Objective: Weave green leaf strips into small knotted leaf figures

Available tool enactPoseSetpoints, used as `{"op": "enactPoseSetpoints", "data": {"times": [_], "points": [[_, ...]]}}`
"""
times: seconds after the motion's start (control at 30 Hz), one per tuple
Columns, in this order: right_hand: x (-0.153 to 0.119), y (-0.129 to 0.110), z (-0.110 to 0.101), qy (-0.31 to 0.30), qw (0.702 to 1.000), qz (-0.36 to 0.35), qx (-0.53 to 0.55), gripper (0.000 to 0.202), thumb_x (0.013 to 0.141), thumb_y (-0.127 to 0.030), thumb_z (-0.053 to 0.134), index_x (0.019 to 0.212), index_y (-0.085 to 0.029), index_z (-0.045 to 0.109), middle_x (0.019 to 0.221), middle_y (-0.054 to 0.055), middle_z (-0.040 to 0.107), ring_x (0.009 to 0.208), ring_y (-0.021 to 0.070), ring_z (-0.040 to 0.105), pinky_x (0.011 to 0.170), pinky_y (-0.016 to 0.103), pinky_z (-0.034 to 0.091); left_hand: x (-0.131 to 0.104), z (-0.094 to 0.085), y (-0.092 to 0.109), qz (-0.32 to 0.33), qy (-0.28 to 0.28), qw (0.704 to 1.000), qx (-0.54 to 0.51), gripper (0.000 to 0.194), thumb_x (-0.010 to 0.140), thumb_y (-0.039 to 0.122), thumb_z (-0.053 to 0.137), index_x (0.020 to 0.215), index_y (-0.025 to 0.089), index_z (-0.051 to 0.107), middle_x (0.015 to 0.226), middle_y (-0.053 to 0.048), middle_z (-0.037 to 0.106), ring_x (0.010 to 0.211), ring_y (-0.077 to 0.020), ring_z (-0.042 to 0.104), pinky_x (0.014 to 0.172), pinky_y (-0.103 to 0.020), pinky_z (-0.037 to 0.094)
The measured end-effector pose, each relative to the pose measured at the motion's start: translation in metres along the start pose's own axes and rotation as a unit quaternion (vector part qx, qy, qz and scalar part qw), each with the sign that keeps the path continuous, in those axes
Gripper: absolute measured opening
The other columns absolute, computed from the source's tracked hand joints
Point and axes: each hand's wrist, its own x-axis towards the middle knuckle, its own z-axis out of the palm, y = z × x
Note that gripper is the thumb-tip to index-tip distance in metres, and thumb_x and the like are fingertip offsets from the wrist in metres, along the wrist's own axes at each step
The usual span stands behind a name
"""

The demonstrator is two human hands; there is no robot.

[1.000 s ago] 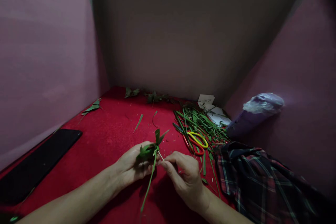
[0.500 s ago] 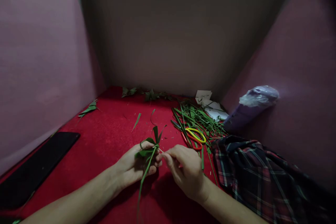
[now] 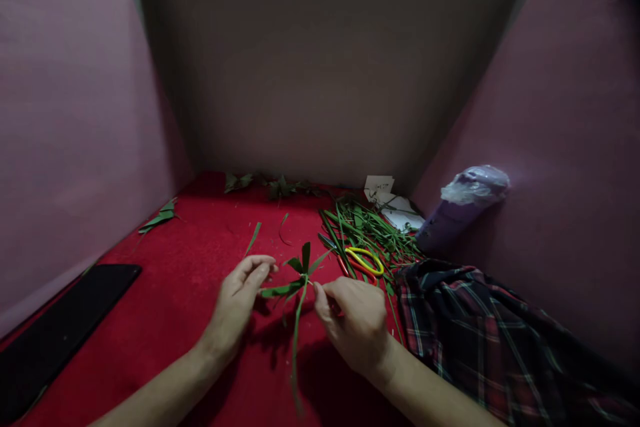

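Observation:
Over the red cloth (image 3: 200,240), a small bundle of green leaves (image 3: 306,259) hangs in the air, its short stem pinched between thumb and forefinger of my right hand (image 3: 356,320). One long thin blade trails down from it. My left hand (image 3: 239,300) is just left of the bundle, thumb and forefinger curved near each other with nothing visible between them; a leaf tip reaches towards its fingers. Scissors with yellow and red handles (image 3: 367,260) lie behind my right hand, beside a pile of cut grass (image 3: 375,230).
A black flat object (image 3: 70,327) lies at the left. Leaves (image 3: 160,215) rest by the left wall, more (image 3: 283,187) at the back. White papers (image 3: 400,212), a purple plastic-wrapped object (image 3: 455,207) and plaid cloth (image 3: 480,333) are on the right.
My left hand has let go of the leaf bundle and moved left. The bundle now hangs from my right hand alone, its long blade swung more upright. The view has shifted slightly.

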Motion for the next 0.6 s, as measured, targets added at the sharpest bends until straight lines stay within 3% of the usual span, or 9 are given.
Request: {"op": "enactPoseSetpoints", "data": {"times": [0.03,0.1,0.2,0.33,0.47,0.6], "points": [[0.000,0.000,0.000,0.005,1.000,0.003,-0.003,0.024,0.084,-0.018,0.052,0.060,-0.017,0.054,0.048,-0.002,0.049,0.045,0.0099,0.046,0.050,0.025,0.033,-0.002,-0.001,0.003,0.060,0.020,0.998,0.025,0.017,0.077,0.031,0.057,0.087,0.019,0.061,0.088,-0.004,0.064,0.082,-0.0174,0.058,0.068,-0.024,0.045],[0.001,-0.001,0.000,0.011,1.000,0.004,-0.003,0.025,0.084,-0.018,0.053,0.059,-0.017,0.053,0.047,-0.002,0.049,0.044,0.0097,0.045,0.050,0.025,0.032,-0.006,0.000,0.006,0.155,-0.012,0.985,0.075,0.019,0.077,0.026,0.057,0.094,0.021,0.062,0.099,-0.004,0.062,0.098,-0.0203,0.053,0.085,-0.027,0.040],[0.002,-0.004,-0.001,0.005,1.000,-0.009,-0.004,0.023,0.084,-0.017,0.052,0.061,-0.017,0.054,0.048,-0.002,0.051,0.045,0.0099,0.046,0.050,0.025,0.032,-0.010,0.004,0.005,0.219,-0.052,0.962,0.154,0.024,0.068,0.022,0.067,0.092,0.021,0.064,0.100,-0.005,0.061,0.101,-0.0225,0.051,0.092,-0.029,0.036],[0.001,-0.008,-0.002,-0.016,0.996,-0.078,-0.038,0.024,0.086,-0.016,0.051,0.062,-0.018,0.054,0.049,-0.001,0.052,0.047,0.0114,0.047,0.051,0.027,0.032,-0.010,0.008,-0.003,0.169,-0.050,0.971,0.162,0.027,0.069,0.025,0.066,0.095,0.020,0.061,0.092,-0.005,0.061,0.090,-0.0210,0.055,0.083,-0.029,0.040],[-0.001,-0.010,-0.002,-0.019,0.986,-0.149,-0.078,0.018,0.085,-0.015,0.052,0.068,-0.017,0.055,0.050,-0.001,0.051,0.047,0.0120,0.048,0.049,0.029,0.028,-0.009,0.008,-0.007,0.116,-0.075,0.981,0.132,0.014,0.071,0.027,0.064,0.082,0.019,0.062,0.077,-0.001,0.061,0.073,-0.0174,0.055,0.067,-0.024,0.042],[-0.004,-0.012,-0.001,-0.030,0.981,-0.175,-0.080,0.010,0.085,-0.015,0.053,0.075,-0.016,0.057,0.051,-0.001,0.052,0.047,0.0124,0.048,0.047,0.029,0.027,-0.010,0.010,-0.005,0.113,-0.107,0.981,0.117,0.009,0.072,0.027,0.063,0.071,0.018,0.061,0.066,0.001,0.057,0.064,-0.0139,0.050,0.061,-0.022,0.040]]}}
